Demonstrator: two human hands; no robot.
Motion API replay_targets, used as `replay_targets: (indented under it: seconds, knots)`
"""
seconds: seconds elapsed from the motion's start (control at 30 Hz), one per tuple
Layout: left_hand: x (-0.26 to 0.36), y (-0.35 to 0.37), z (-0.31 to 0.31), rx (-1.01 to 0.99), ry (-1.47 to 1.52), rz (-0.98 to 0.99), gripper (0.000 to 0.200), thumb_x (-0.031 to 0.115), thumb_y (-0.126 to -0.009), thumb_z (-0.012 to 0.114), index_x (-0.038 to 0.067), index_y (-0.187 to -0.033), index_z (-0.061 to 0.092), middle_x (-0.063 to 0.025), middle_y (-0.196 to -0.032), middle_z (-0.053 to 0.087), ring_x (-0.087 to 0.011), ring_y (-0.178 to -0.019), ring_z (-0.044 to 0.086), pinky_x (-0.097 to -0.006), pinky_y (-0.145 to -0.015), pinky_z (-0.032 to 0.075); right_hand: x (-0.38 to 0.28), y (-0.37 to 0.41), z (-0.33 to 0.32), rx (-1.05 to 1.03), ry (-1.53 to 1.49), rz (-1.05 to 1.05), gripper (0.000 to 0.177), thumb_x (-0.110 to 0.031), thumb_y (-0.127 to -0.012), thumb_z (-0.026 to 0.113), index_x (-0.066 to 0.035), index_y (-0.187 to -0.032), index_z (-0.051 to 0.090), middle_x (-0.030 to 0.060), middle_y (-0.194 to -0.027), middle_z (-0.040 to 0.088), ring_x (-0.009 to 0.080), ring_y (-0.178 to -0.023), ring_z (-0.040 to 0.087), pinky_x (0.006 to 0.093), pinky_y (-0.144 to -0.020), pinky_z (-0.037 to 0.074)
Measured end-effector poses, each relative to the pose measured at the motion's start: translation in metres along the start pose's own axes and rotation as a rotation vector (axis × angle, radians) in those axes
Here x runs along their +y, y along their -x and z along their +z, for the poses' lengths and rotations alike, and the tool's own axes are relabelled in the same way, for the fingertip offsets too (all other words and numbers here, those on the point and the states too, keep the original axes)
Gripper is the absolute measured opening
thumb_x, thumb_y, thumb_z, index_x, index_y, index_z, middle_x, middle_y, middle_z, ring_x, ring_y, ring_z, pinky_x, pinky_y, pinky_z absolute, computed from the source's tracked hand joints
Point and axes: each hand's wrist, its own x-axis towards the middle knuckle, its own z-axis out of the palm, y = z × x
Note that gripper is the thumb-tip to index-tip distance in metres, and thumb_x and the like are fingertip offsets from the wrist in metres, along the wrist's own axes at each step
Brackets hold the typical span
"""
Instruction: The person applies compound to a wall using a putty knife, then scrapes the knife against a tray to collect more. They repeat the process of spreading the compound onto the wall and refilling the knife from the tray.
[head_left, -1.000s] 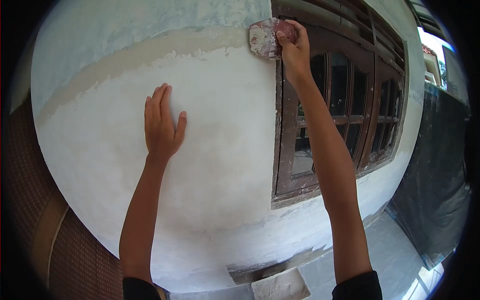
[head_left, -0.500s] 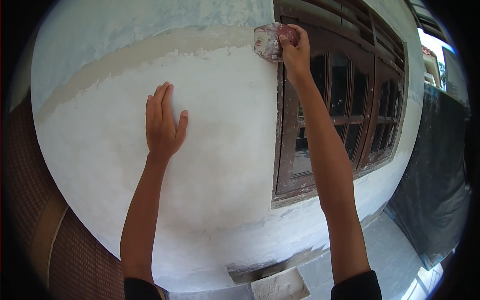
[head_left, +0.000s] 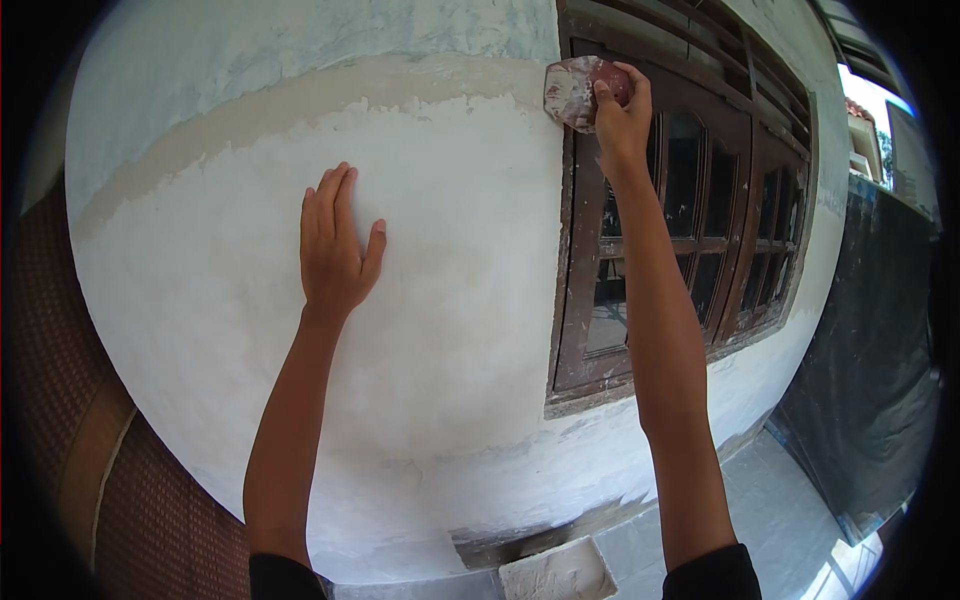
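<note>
My right hand [head_left: 622, 112] is raised high and grips a small putty scraper [head_left: 572, 92] smeared with white plaster. Its blade rests where the wall meets the top left corner of the brown window frame [head_left: 574, 250]. My left hand [head_left: 338, 245] lies flat on the white plastered wall [head_left: 200, 280], fingers pointing up and holding nothing. Above the white plaster runs a bare beige band [head_left: 300, 100], with pale blue paint higher up.
A brown wooden window with several glass panes [head_left: 690, 200] fills the right of the wall. A plaster-covered board [head_left: 555, 575] lies on the floor below. A dark sheet [head_left: 870, 380] hangs at the right; a brown patterned surface [head_left: 60, 400] stands at the left.
My right hand has slid the scraper to the right along the top of the plaster, up to the window frame. My left hand stays pressed flat on the wall.
</note>
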Motion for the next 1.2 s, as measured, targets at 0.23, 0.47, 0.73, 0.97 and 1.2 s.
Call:
replay_targets:
  seconds: [0.23,0.47,0.73,0.97,1.2]
  knots:
    - [0.001,-0.002,-0.001,-0.009,0.008,0.02,0.058,0.015,-0.092,0.056,-0.002,-0.145,0.04,-0.0169,-0.149,0.042,-0.0345,-0.138,0.04,-0.0526,-0.117,0.026,0.004,0.006,0.019,-0.042,0.224,-0.148,0.034,-0.006,-0.094,0.062,-0.009,-0.127,0.053,0.0152,-0.112,0.065,0.0191,-0.102,0.063,0.033,-0.085,0.052]
    - [0.001,-0.001,0.001,0.0,-0.016,0.015,0.058,0.016,-0.093,0.055,-0.002,-0.145,0.039,-0.0163,-0.15,0.042,-0.034,-0.138,0.039,-0.0518,-0.117,0.026,0.004,0.002,0.016,-0.019,-0.106,-0.191,0.038,-0.005,-0.094,0.062,-0.011,-0.129,0.051,0.0123,-0.108,0.065,0.017,-0.091,0.064,0.0317,-0.083,0.052]
    - [0.001,0.0,-0.001,0.001,-0.009,-0.004,0.059,0.018,-0.091,0.057,-0.001,-0.145,0.041,-0.0157,-0.149,0.043,-0.0327,-0.138,0.041,-0.0512,-0.117,0.027,-0.001,-0.005,-0.001,0.055,0.102,-0.063,0.036,-0.003,-0.094,0.062,-0.01,-0.128,0.053,0.0127,-0.113,0.064,0.0162,-0.09,0.064,0.0306,-0.078,0.055]
    - [-0.001,-0.001,-0.001,-0.008,0.004,0.02,0.059,0.015,-0.091,0.056,-0.001,-0.146,0.039,-0.0159,-0.15,0.042,-0.0339,-0.138,0.04,-0.0521,-0.118,0.026,0.001,-0.005,0.02,-0.074,0.208,-0.126,0.036,-0.007,-0.096,0.061,-0.01,-0.13,0.052,0.0138,-0.116,0.062,0.0185,-0.097,0.063,0.0321,-0.088,0.051]
    - [0.0,-0.002,0.002,0.018,-0.01,0.004,0.061,0.018,-0.09,0.059,-0.001,-0.145,0.041,-0.0144,-0.149,0.044,-0.0316,-0.138,0.041,-0.0497,-0.118,0.027,0.002,-0.025,-0.018,0.047,-0.122,-0.01,0.036,-0.004,-0.095,0.062,-0.01,-0.129,0.052,0.0104,-0.112,0.062,0.0147,-0.096,0.062,0.0286,-0.08,0.052]
